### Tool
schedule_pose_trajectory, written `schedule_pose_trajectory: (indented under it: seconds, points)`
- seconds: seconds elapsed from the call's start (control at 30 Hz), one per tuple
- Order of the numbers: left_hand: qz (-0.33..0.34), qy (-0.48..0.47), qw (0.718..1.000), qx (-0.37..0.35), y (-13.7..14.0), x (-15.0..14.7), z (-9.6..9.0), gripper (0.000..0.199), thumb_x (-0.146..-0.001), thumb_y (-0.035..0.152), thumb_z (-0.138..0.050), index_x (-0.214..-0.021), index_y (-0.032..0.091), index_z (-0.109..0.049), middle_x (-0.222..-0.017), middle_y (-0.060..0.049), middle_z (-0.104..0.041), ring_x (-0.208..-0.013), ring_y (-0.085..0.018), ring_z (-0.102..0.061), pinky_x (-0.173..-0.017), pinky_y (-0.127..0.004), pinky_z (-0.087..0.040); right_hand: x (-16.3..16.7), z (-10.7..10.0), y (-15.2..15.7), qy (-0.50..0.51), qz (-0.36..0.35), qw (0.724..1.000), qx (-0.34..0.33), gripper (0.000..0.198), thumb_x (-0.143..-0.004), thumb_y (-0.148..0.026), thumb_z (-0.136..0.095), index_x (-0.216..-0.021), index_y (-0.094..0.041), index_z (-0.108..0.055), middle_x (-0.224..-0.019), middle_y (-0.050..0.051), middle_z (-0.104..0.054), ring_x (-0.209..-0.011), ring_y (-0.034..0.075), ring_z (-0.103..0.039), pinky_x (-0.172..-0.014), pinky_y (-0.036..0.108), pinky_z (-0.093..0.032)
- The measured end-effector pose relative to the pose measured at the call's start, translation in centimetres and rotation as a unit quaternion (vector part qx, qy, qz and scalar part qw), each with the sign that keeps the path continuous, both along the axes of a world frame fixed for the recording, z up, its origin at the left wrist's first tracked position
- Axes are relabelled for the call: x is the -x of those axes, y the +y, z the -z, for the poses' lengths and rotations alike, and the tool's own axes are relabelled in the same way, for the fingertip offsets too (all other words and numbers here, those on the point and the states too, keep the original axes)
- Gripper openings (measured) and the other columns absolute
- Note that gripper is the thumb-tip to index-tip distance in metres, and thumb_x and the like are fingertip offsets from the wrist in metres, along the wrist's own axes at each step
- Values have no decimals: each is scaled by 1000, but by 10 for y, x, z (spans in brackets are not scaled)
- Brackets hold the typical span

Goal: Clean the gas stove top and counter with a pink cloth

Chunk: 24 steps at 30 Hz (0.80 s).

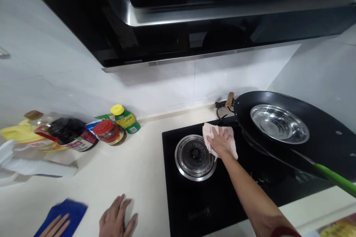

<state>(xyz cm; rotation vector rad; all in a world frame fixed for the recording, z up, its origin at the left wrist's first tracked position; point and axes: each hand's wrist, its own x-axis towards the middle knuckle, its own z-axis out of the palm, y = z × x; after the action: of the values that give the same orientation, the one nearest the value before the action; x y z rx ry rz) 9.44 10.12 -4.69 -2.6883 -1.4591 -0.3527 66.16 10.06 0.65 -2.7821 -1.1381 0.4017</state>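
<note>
My right hand (pixel 219 141) presses a pale pink cloth (pixel 230 143) onto the black glass gas hob (pixel 189 207). The cloth is bunched under the fingers, just right of the left burner (pixel 195 157) with its steel ring. On the white worktop, left of the hob, my left hand (pixel 115 217) rests palm down with its fingers apart and nothing in it. At the lower left edge, another person's hand (pixel 57 226) lies on a blue cloth (pixel 66 211).
A large black wok (pixel 319 118) covers the right burner, with a steel bowl (pixel 279 124) and a green-handled utensil (pixel 333 179) in it. A red-lidded jar (pixel 109 133), a green bottle (pixel 126 119) and several other bottles stand or lie at left. A range hood (pixel 178 16) hangs low above.
</note>
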Motion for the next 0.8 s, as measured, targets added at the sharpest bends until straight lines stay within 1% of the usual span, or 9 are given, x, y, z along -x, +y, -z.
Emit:
schedule_pose_trajectory:
  seconds: [0.07,0.13,0.2,0.3,0.4,0.47,0.57,0.7,0.8]
  points:
    - [1,3,1000,-3,-1,0,0,48,-91,55,-54,-129,29,-65,-144,-11,-67,-136,-32,-57,-108,-50,-44,-4,-2,17,13,-64,998,4,68,-104,-56,-36,-167,-30,-29,-177,8,-14,-161,40,-3,-125,59,-5]
    - [-1,3,1000,-4,-1,0,0,48,-91,54,-55,-130,29,-65,-145,-11,-66,-137,-31,-57,-108,-50,-44,-6,-4,36,25,-102,994,7,70,-103,-59,-39,-166,-32,-29,-177,6,-13,-162,38,-2,-126,58,-4]
    - [-4,2,1000,-1,-2,0,0,48,-90,55,-55,-130,29,-65,-146,-11,-65,-138,-32,-56,-109,-50,-43,-5,-5,55,35,-125,991,10,74,-100,-64,-44,-166,-34,-29,-177,5,-12,-162,38,-1,-126,58,-3]
    - [-3,8,1000,0,-2,0,-1,49,-91,55,-55,-131,29,-65,-146,-11,-65,-139,-32,-55,-109,-50,-43,-3,-6,75,43,-151,988,12,84,-96,-71,-49,-167,-32,-27,-177,7,-12,-161,40,1,-125,59,0]
    - [1,12,1000,-7,-2,-1,-4,49,-92,55,-53,-130,27,-65,-145,-13,-65,-139,-33,-54,-108,-50,-43,-3,-7,76,44,-168,985,9,85,-95,-71,-50,-167,-33,-26,-177,7,-12,-161,39,1,-125,58,0]
    - [4,12,1000,-7,-2,-2,-8,50,-93,56,-51,-130,26,-65,-144,-14,-65,-138,-33,-55,-107,-50,-44,-6,-8,62,42,-181,983,5,76,-98,-64,-51,-166,-36,-29,-178,3,-12,-162,33,-1,-127,52,-2]
    - [13,13,1000,-6,-2,-5,-12,51,-94,57,-50,-129,24,-65,-143,-15,-65,-136,-33,-56,-107,-50,-45,-5,-7,22,28,-177,984,2,65,-102,-49,-50,-164,-37,-33,-178,-1,-13,-163,28,-4,-128,48,-5]
    - [10,9,1000,-10,-2,-9,-13,52,-95,58,-47,-128,23,-66,-145,-17,-63,-135,-33,-57,-107,-50,-45,18,0,-41,0,-132,991,0,61,-102,-34,-46,-163,-32,-38,-177,2,-16,-162,32,-6,-128,53,-7]
    - [7,4,1000,-4,-2,-8,-9,52,-95,58,-46,-129,24,-66,-145,-15,-64,-136,-32,-56,-107,-51,-45,48,11,-77,-32,-109,993,-22,58,-102,-32,-43,-160,-26,-44,-176,5,-21,-162,34,-10,-128,54,-10]
